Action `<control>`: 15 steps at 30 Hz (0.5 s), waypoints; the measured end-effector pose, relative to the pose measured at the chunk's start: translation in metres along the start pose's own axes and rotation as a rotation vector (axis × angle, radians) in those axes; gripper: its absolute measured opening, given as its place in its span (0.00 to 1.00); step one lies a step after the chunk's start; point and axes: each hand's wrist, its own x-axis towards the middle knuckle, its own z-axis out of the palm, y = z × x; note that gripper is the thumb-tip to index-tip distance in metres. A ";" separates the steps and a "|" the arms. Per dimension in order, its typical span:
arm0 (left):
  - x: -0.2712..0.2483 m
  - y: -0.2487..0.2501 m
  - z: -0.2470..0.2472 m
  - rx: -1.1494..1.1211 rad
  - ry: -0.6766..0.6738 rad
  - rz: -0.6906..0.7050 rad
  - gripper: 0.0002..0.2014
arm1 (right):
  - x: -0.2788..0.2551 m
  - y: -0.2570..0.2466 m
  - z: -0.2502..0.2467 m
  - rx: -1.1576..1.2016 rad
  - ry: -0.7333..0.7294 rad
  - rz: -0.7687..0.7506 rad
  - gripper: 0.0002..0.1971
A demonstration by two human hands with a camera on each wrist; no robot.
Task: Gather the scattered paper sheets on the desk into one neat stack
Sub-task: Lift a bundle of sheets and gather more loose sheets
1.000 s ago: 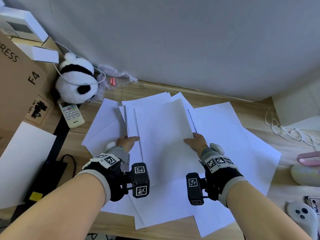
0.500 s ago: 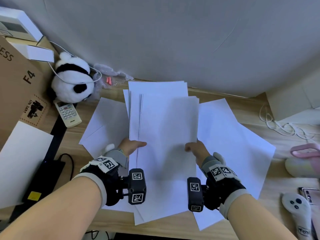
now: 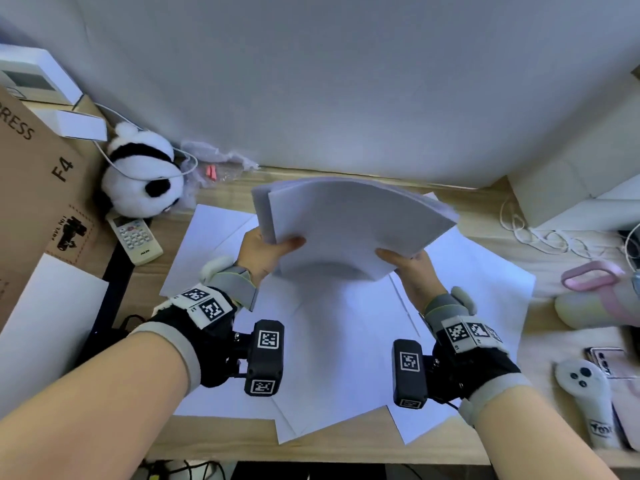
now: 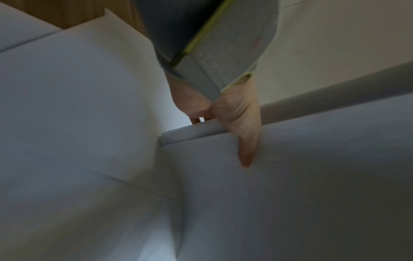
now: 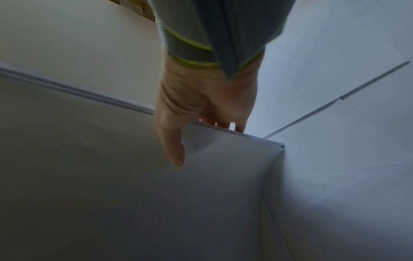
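Observation:
A bundle of white paper sheets [image 3: 349, 226] is held up above the desk, bowed and tilted to the right. My left hand [image 3: 266, 249] grips its near-left corner, thumb on top [image 4: 245, 150] and fingers beneath. My right hand [image 3: 403, 261] grips the near-right edge the same way, thumb [image 5: 174, 151] over the bundle [image 5: 134, 176]. Several loose white sheets [image 3: 485, 289] still lie spread flat on the wooden desk [image 3: 214, 441] under and around the lifted bundle [image 4: 312, 176].
A panda plush [image 3: 142, 181] and a white remote [image 3: 135, 237] lie at the back left beside a cardboard box [image 3: 38, 188]. A white cable [image 3: 540, 233], a pink-handled object [image 3: 595, 292] and a white controller [image 3: 585, 393] sit on the right. The wall is close behind.
The bundle has gone from lying flat under both hands to being lifted off the desk, then raised higher and tilted rightward, bowing in the middle.

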 end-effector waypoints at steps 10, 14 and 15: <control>-0.004 -0.006 0.020 -0.056 -0.022 -0.041 0.08 | -0.005 0.016 0.016 0.059 0.053 0.041 0.17; 0.001 -0.005 0.017 -0.097 -0.036 -0.047 0.13 | -0.003 0.011 0.009 0.184 0.071 0.031 0.15; 0.002 -0.005 0.017 -0.089 -0.032 -0.053 0.13 | -0.002 0.011 0.009 0.171 0.068 0.039 0.15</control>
